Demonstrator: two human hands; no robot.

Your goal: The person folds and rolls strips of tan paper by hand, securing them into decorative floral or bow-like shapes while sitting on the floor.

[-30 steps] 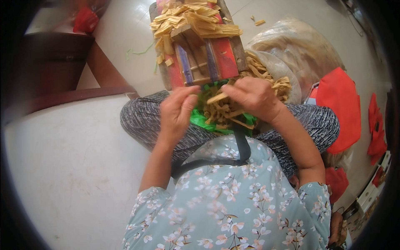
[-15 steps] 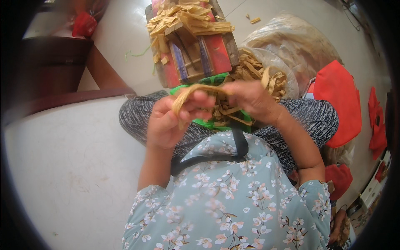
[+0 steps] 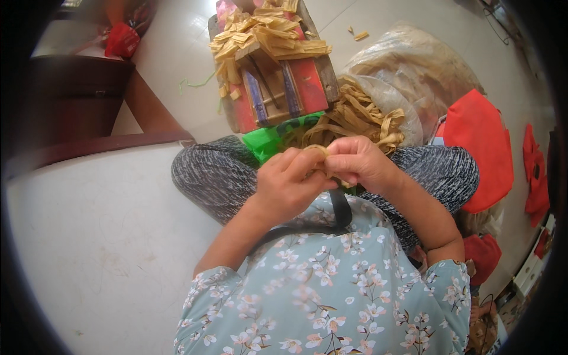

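My left hand (image 3: 289, 180) and my right hand (image 3: 362, 164) meet above my lap, fingertips close together. Between them is a tan, ribbon-like strip (image 3: 320, 148), of which only a small curled part shows at the fingertips. Both hands are closed on it; my fingers hide the rest. Just beyond lies a heap of similar tan strips (image 3: 349, 115), partly on a green plastic bag (image 3: 263, 144). Farther off stands a red-topped wooden stand (image 3: 310, 87) with a slotted wooden block (image 3: 254, 56) on it. Folded, flattened yellow pieces (image 3: 260, 29) are piled around the block.
A large clear plastic bag (image 3: 414, 56) bulges behind the strip heap. To the right is a red cloth-like bag (image 3: 479, 151). Dark wooden furniture (image 3: 77, 94) stands at the left, beside a white surface (image 3: 106, 236). A few loose scraps (image 3: 361, 36) lie on the floor.
My left hand has moved right and turned over, coming up against my right hand. The strip, an open arch between the hands before, is now gathered small at the fingertips.
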